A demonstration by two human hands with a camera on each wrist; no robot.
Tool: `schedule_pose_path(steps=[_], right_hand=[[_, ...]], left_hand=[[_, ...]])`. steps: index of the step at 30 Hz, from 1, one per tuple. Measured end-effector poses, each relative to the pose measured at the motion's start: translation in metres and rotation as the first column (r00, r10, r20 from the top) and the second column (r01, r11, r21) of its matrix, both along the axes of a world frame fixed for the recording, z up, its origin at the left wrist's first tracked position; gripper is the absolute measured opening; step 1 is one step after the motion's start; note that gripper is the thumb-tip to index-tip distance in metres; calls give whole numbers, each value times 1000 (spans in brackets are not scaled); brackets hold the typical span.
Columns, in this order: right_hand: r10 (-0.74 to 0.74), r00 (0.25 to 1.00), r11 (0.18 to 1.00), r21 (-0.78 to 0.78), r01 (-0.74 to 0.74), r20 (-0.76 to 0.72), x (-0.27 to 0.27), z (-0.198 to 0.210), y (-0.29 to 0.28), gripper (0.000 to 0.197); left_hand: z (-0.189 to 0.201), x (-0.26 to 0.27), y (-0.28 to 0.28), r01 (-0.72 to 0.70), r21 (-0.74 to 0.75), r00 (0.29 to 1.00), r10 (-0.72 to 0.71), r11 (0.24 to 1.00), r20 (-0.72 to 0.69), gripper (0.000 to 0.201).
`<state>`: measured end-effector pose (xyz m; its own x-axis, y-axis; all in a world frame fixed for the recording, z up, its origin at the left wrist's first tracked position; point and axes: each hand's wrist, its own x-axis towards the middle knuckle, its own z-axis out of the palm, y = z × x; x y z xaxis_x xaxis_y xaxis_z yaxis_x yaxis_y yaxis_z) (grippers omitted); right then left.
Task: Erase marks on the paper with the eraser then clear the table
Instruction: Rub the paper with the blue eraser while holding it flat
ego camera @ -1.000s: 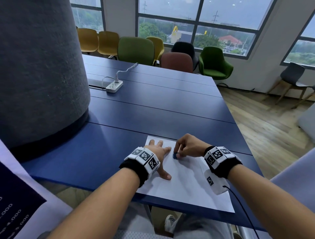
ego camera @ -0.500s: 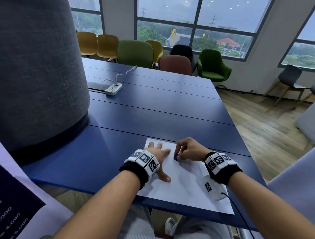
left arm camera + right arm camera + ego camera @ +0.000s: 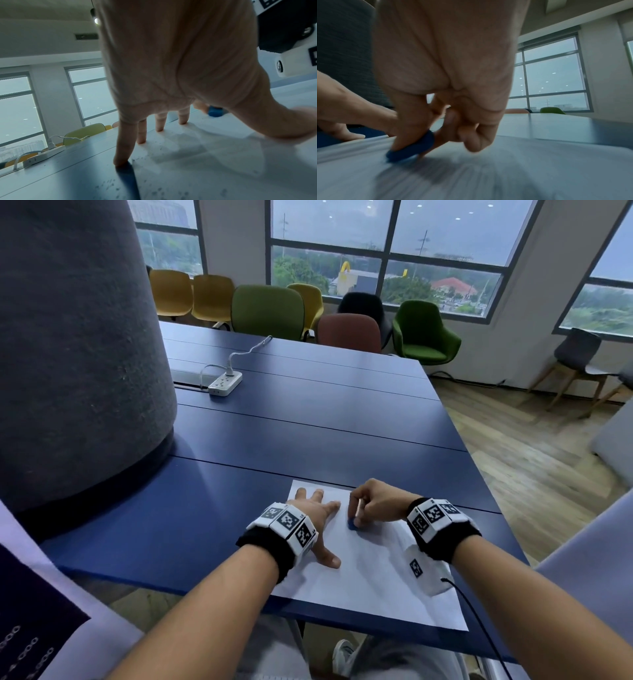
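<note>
A white sheet of paper (image 3: 370,577) lies at the near edge of the blue table (image 3: 308,433). My left hand (image 3: 317,510) presses on the paper's far left part with fingers spread and straight; its fingertips (image 3: 141,140) touch the sheet. My right hand (image 3: 371,505) pinches a small round blue eraser (image 3: 351,523) between thumb and fingers and holds it against the paper. In the right wrist view the eraser (image 3: 412,147) is tilted, its edge on the sheet. Dark eraser crumbs (image 3: 154,150) are scattered over the paper and table.
A large grey column (image 3: 75,354) stands on the left of the table. A white power strip (image 3: 224,384) with a cable lies far left. Coloured chairs (image 3: 269,311) line the far side. A wooden floor (image 3: 534,453) lies to the right.
The right hand with the eraser has shifted slightly on the paper, rubbing near the left hand. The left hand stays pressed in place.
</note>
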<state>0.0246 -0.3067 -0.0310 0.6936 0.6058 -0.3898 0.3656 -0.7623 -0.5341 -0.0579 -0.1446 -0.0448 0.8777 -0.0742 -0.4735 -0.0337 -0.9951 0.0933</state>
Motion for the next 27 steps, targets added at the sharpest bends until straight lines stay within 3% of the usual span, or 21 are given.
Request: schedule_pose_path(steps=[3, 7, 9, 12, 14, 18, 20, 23, 25, 27], right_hand=[[-119, 991, 985, 135, 110, 61, -2, -7, 2, 19], [74, 992, 997, 2, -74, -99, -11, -2, -3, 25], [98, 991, 994, -31, -101, -93, -10, 0, 1, 25], [-71, 995, 989, 135, 61, 71, -8, -6, 7, 19], [-108, 993, 976, 196, 98, 43, -11, -10, 2, 18], [94, 989, 995, -12, -96, -115, -17, -3, -2, 17], [53, 998, 999, -6, -53, -42, -13, -1, 3, 15], [-121, 990, 982, 152, 109, 74, -13, -3, 7, 14], [-79, 997, 987, 143, 79, -4, -19, -2, 1, 19], [60, 991, 998, -8, -61, -122, -28, 2, -6, 25]], left_hand=[[0, 1, 0, 5, 2, 1000, -5, 1000, -4, 122], [0, 2, -1, 5, 17, 1000, -4, 1000, -16, 123], [0, 2, 0, 4, 17, 1000, -3, 1000, -16, 123], [-2, 2, 1, 1, 2, 1000, -1, 1000, -8, 122], [-2, 2, 0, -1, -1, 1000, 1, 1000, -5, 123], [0, 2, 1, -7, -4, 1000, 7, 1000, -11, 124], [0, 1, 1, -7, -8, 1000, 7, 1000, -11, 123], [-2, 1, 1, -4, -17, 1000, 4, 1000, -3, 122], [-3, 1, 1, -2, -17, 1000, 2, 1000, 1, 123], [-3, 1, 0, -3, -15, 1000, 3, 1000, -4, 125]])
